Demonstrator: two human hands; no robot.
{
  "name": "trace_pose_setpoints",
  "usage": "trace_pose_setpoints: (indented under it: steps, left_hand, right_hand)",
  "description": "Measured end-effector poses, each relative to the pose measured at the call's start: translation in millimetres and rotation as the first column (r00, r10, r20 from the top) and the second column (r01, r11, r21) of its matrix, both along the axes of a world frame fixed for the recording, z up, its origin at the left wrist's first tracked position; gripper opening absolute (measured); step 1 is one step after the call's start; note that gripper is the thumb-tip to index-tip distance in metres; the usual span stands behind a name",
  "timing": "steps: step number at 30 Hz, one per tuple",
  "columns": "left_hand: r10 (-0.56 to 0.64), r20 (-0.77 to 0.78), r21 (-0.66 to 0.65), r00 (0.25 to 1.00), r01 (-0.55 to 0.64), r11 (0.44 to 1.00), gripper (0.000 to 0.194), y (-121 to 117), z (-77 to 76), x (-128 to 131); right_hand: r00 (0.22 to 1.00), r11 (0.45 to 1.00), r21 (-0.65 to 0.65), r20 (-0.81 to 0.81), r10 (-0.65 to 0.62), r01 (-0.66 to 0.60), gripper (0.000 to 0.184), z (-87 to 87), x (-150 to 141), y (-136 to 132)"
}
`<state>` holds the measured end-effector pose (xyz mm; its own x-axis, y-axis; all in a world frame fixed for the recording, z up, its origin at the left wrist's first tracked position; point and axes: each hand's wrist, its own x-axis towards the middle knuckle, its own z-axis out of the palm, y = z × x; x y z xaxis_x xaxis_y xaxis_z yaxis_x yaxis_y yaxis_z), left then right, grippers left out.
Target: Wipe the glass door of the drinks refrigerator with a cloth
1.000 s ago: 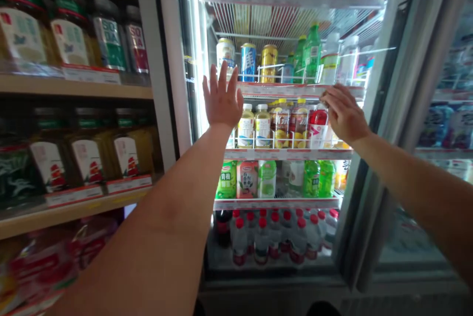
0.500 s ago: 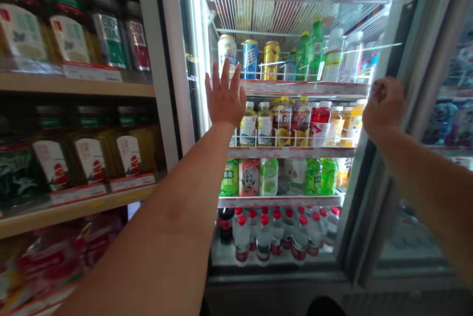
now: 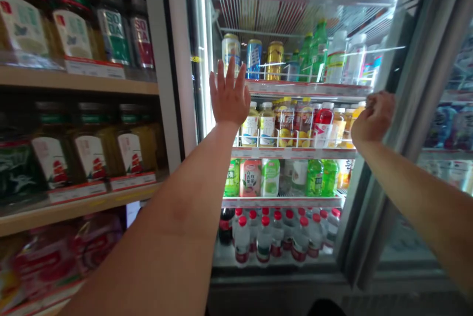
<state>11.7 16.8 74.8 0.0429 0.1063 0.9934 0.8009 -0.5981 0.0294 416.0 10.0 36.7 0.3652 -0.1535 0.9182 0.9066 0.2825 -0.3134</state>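
My left hand [image 3: 230, 97] is raised with its fingers spread, its palm facing the glass door [image 3: 197, 109] of a lit drinks fridge; it looks laid flat on the pane. Behind its fingertips stands a pale can [image 3: 231, 45], with a blue can [image 3: 254, 57] and a gold can [image 3: 275, 60] alongside. My right hand [image 3: 374, 118] is closed near the door's right side, in front of orange-drink bottles [image 3: 357, 111]. Its curled fingers hide whatever they hold, if anything.
Left of the fridge, wooden shelves [image 3: 111, 83] carry bottles with price tags. A metal door frame [image 3: 417, 104] runs down the right side, with another fridge section beyond. Red-capped water bottles [image 3: 263, 242] fill the fridge bottom.
My right hand has moved left and slightly down across the front of the door. My left hand keeps its spread pose at the same spot, while the view shifts slightly.
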Motion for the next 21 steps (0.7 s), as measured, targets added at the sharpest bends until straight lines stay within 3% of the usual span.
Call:
trace_pose_setpoints:
  steps: [6,8,10,12,15,17,19,21]
  left_hand:
    - [0.096,-0.012,-0.043,0.995,-0.096,0.994,0.060,4.5,1.2,1.1]
    - [0.103,-0.019,-0.031,0.995,-0.103,0.994,0.061,3.5,1.1,0.9]
    - [0.060,-0.030,-0.008,0.998,-0.061,0.998,0.061,1.7,0.2,0.4]
    - [0.017,-0.022,0.005,1.000,-0.016,1.000,0.060,0.3,-0.7,0.0]
    - [0.000,-0.005,0.005,1.000,0.000,1.000,0.060,-0.9,-1.2,0.0]
    - [0.012,0.001,-0.007,1.000,-0.012,1.000,0.060,-1.4,-0.9,0.4]
    - [0.031,0.000,-0.021,1.000,-0.031,0.999,0.060,-2.2,-0.3,0.8]
    - [0.046,-0.005,-0.028,0.999,-0.046,0.999,0.061,-3.3,0.1,0.9]
  right_hand:
    - [0.997,0.997,0.075,-0.072,-0.019,0.024,0.037,10.5,-24.0,-0.8]
    - [0.993,0.998,0.040,0.109,0.045,-0.050,0.037,7.9,-40.2,-2.4]
    - [0.927,0.988,-0.013,0.343,0.151,-0.156,0.033,4.5,-55.5,-3.6]
    - [0.876,0.973,-0.022,0.430,0.218,-0.232,0.030,8.1,-65.6,-2.8]
    - [0.946,0.966,0.071,0.231,0.228,-0.250,0.033,27.6,-75.9,1.0]
    - [0.952,0.961,0.087,0.186,0.244,-0.263,0.034,36.5,-87.9,1.5]
    - [0.897,0.952,0.014,0.340,0.284,-0.306,0.034,34.3,-105.0,-0.8]
    - [0.778,0.940,-0.115,0.535,0.330,-0.320,0.034,26.8,-121.0,-3.4]
